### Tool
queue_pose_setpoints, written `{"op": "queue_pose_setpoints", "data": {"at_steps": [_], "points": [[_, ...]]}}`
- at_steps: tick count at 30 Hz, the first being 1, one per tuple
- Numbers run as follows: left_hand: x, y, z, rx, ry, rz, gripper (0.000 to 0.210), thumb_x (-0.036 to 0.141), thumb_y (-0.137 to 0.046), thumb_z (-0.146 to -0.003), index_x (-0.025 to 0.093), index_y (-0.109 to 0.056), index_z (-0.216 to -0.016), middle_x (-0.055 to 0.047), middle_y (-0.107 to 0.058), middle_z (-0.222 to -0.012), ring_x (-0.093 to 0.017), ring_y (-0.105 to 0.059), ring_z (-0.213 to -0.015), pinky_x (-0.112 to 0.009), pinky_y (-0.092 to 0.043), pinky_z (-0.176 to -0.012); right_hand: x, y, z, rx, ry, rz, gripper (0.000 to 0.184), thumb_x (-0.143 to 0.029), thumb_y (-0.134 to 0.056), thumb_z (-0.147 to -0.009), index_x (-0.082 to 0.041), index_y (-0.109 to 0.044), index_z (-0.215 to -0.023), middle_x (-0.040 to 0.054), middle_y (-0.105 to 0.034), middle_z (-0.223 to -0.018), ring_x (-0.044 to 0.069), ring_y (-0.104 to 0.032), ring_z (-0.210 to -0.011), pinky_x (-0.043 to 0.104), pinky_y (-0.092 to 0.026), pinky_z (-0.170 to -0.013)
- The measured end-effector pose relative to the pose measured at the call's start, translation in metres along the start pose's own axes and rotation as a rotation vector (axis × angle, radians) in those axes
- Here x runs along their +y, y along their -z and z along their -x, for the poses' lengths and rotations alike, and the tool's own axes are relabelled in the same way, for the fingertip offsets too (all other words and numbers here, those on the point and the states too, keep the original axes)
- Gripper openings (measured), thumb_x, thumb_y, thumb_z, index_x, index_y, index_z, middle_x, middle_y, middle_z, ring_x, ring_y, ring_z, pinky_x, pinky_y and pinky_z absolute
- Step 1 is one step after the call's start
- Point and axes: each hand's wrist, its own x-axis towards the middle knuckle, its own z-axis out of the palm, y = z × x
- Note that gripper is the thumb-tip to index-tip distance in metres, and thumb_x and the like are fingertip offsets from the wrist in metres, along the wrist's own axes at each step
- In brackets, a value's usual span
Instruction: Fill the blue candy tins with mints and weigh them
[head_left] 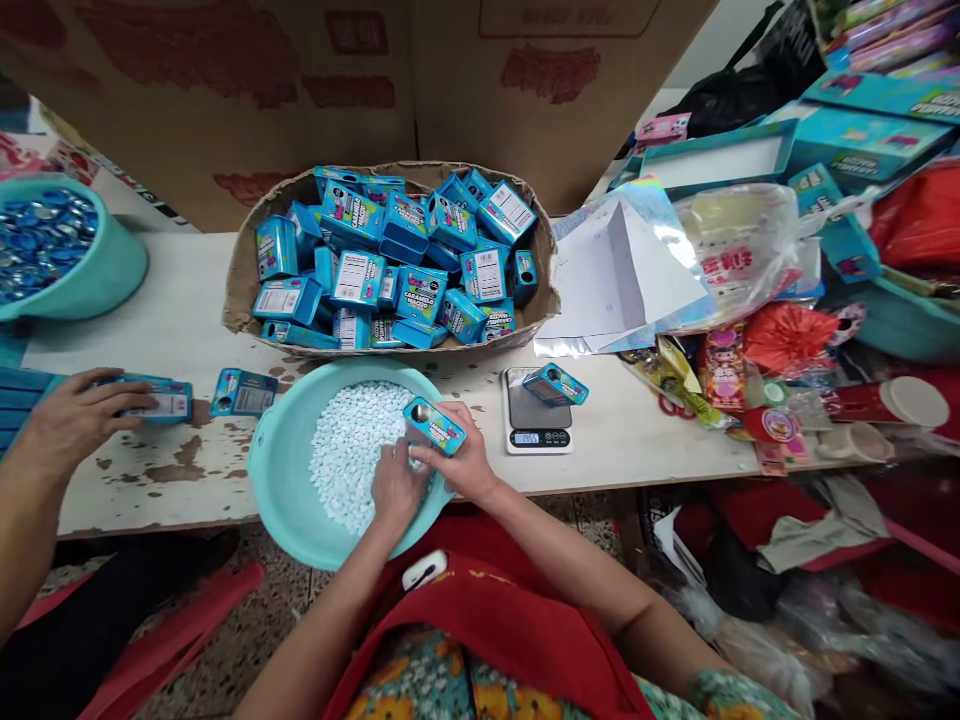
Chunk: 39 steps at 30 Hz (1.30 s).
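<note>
My right hand (466, 462) grips a blue candy tin (435, 425), tilted over the right rim of a turquoise basin (281, 500). The tin's round opening is uncovered. My left hand (397, 485) is down among small white candies (341, 440) in the basin, close beside the tin. Its fingers look curled, and what they hold is hidden. To the right, another blue tin (556, 385) lies tilted on a small digital scale (538, 441) with a lit display. A cut-down cardboard box (244, 290) behind the basin holds many blue tins (420, 292).
At left, a co-worker's hand (71, 415) rests on a blue tin (161, 400); another tin (244, 392) stands nearer the basin. A turquoise tub (112, 265) holds blue and silver lids. Shiny sheets (600, 270), bags and packets crowd the right. Large cartons (375, 110) stand behind.
</note>
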Motion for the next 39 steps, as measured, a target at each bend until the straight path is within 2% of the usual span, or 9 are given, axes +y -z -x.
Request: {"op": "queue_pose_setpoints", "data": {"at_steps": [5, 7, 10, 14, 18, 22, 26, 32, 39], "points": [[-0.019, 0.013, -0.016, 0.005, 0.047, 0.435, 0.026, 0.039, -0.064, -0.067, 0.019, -0.060, -0.082, -0.004, -0.059, -0.074, -0.024, -0.060, -0.077, -0.032, -0.045, -0.067, -0.005, -0.003, -0.002, -0.006, -0.096, 0.045, 0.039, -0.035, -0.075, -0.073, -0.021, -0.058, -0.106, 0.0038, -0.061, -0.100, 0.020, -0.060, -0.093, 0.033, -0.049, -0.086], [-0.024, 0.031, -0.016, 0.007, 0.079, 0.505, 0.031, 0.047, -0.060, -0.071, 0.019, -0.058, -0.084, 0.001, -0.054, -0.063, -0.018, -0.056, -0.059, -0.027, -0.042, -0.053, -0.006, -0.003, -0.004, -0.046, -0.095, 0.094, 0.038, -0.032, -0.074, -0.074, -0.021, -0.056, -0.105, 0.0031, -0.061, -0.098, 0.020, -0.060, -0.091, 0.033, -0.048, -0.083], [-0.018, 0.066, -0.007, 0.022, 0.111, 0.806, 0.035, 0.050, -0.063, -0.071, 0.019, -0.054, -0.087, 0.004, -0.051, -0.056, -0.012, -0.047, -0.043, -0.022, -0.034, -0.039, -0.006, -0.006, -0.008, -0.143, -0.018, 0.189, 0.034, -0.031, -0.073, -0.074, -0.021, -0.057, -0.102, 0.0035, -0.059, -0.098, 0.020, -0.059, -0.092, 0.033, -0.047, -0.083], [0.006, 0.099, 0.002, 0.107, 0.028, 1.236, 0.032, 0.036, -0.071, -0.067, 0.018, -0.054, -0.087, 0.003, -0.054, -0.059, -0.010, -0.050, -0.044, -0.020, -0.037, -0.039, -0.002, -0.020, -0.006, -0.268, 0.050, 0.310, 0.033, -0.023, -0.071, -0.074, -0.020, -0.057, -0.105, 0.0053, -0.059, -0.101, 0.022, -0.057, -0.097, 0.034, -0.046, -0.084], [0.023, 0.100, -0.003, 0.264, -0.066, 1.456, 0.029, 0.031, -0.068, -0.069, 0.018, -0.052, -0.089, 0.000, -0.060, -0.072, -0.014, -0.061, -0.061, -0.025, -0.049, -0.056, -0.001, -0.031, -0.001, -0.412, 0.068, 0.453, 0.036, -0.019, -0.073, -0.072, -0.019, -0.058, -0.104, 0.0063, -0.062, -0.099, 0.025, -0.057, -0.095, 0.036, -0.046, -0.082], [0.026, 0.095, -0.010, 0.364, -0.119, 1.497, 0.019, 0.032, -0.064, -0.074, 0.018, -0.050, -0.077, 0.003, -0.056, -0.065, -0.012, -0.058, -0.056, -0.027, -0.050, -0.059, -0.006, -0.030, 0.001, -0.422, 0.112, 0.509, 0.036, -0.030, -0.076, -0.074, -0.021, -0.060, -0.105, 0.0066, -0.064, -0.099, 0.026, -0.056, -0.095, 0.037, -0.045, -0.083], [0.030, 0.097, -0.014, 0.384, -0.076, 1.444, 0.028, 0.034, -0.065, -0.075, 0.017, -0.047, -0.064, 0.003, -0.054, -0.061, -0.011, -0.055, -0.049, -0.025, -0.047, -0.053, -0.012, -0.026, -0.003, -0.417, 0.127, 0.503, 0.036, -0.036, -0.075, -0.076, -0.022, -0.061, -0.106, 0.0058, -0.064, -0.099, 0.025, -0.056, -0.095, 0.037, -0.044, -0.081], [0.040, 0.095, -0.019, 0.340, 0.001, 1.415, 0.028, 0.037, -0.069, -0.073, 0.017, -0.050, -0.068, 0.004, -0.052, -0.057, -0.010, -0.054, -0.049, -0.022, -0.044, -0.050, -0.015, -0.023, -0.010, -0.409, 0.065, 0.524, 0.039, -0.028, -0.081, -0.069, -0.022, -0.063, -0.104, 0.0039, -0.065, -0.097, 0.025, -0.057, -0.094, 0.037, -0.044, -0.081], [0.050, 0.094, -0.020, 0.366, -0.064, 1.373, 0.029, 0.036, -0.066, -0.078, 0.017, -0.049, -0.064, 0.004, -0.049, -0.053, -0.011, -0.053, -0.050, -0.023, -0.043, -0.052, -0.020, -0.020, -0.017, -0.390, 0.030, 0.474, 0.037, -0.023, -0.080, -0.068, -0.022, -0.064, -0.102, 0.0035, -0.065, -0.096, 0.025, -0.057, -0.096, 0.036, -0.044, -0.083]]}}
